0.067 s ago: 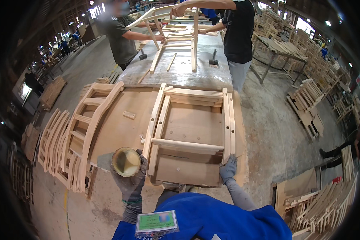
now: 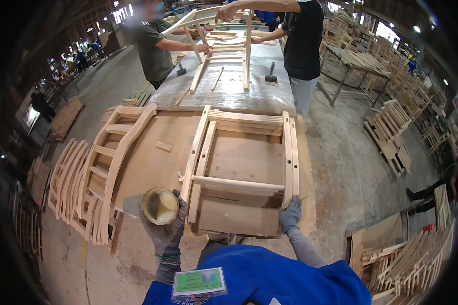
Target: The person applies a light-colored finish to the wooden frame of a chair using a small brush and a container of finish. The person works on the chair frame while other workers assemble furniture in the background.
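My left hand (image 2: 172, 230), in a dirty grey glove, holds a round pot (image 2: 150, 201) of pale yellowish liquid. Its fingers wrap the pot's right side, close by the lower end of a wooden frame's left leg. Two light wooden frames (image 2: 239, 181) lie stacked on the board in front of me, with paired legs, crossbars and dark round holes. My right hand (image 2: 290, 214), gloved in grey, is closed round the near end of the right legs; its fingertips are partly hidden.
Curved ladder-like chair parts (image 2: 118, 152) lean along the board's left side. A small wood block (image 2: 164, 146) rests on the brown board (image 2: 152, 132). Beyond, two people handle a chair frame (image 2: 246, 56) on a wrapped table (image 2: 269, 99) with mallets (image 2: 271, 78). Wooden parts (image 2: 412, 264) are piled at right.
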Demonstrator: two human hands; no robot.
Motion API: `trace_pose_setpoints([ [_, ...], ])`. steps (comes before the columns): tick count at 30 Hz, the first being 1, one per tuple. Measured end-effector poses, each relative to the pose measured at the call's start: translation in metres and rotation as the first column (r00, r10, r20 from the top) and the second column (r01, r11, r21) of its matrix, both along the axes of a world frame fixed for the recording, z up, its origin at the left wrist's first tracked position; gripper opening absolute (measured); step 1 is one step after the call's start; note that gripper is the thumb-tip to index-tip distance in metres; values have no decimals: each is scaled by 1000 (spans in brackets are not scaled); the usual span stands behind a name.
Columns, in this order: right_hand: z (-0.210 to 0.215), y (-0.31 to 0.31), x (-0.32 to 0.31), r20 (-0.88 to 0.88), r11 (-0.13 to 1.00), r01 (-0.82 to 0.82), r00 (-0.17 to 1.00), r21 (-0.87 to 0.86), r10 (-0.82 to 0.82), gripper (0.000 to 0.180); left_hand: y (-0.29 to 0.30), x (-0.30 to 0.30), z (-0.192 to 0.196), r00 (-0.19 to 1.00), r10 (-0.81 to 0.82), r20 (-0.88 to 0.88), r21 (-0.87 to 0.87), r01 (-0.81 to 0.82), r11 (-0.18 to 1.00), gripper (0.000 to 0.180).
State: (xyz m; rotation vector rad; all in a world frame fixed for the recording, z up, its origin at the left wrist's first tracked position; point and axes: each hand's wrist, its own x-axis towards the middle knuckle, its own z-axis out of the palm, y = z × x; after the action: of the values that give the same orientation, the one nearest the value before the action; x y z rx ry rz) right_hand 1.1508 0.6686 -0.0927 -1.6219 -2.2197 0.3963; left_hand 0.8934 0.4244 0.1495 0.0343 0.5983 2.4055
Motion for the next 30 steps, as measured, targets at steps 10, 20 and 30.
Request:
trace_pose_setpoints([
  [10,-1,1,2,18,1000,-6,1000,-3,6,79,0,3,-5,997,35,-66,-62,-39,997,49],
  [20,-3,3,4,29,999,-31,999,10,31,77,-1,-1,-7,1000,2,20,47,-3,999,42],
  [30,-5,3,3,48,999,-40,998,16,39,78,0,0,-12,982,43,-185,-99,-62,993,44],
])
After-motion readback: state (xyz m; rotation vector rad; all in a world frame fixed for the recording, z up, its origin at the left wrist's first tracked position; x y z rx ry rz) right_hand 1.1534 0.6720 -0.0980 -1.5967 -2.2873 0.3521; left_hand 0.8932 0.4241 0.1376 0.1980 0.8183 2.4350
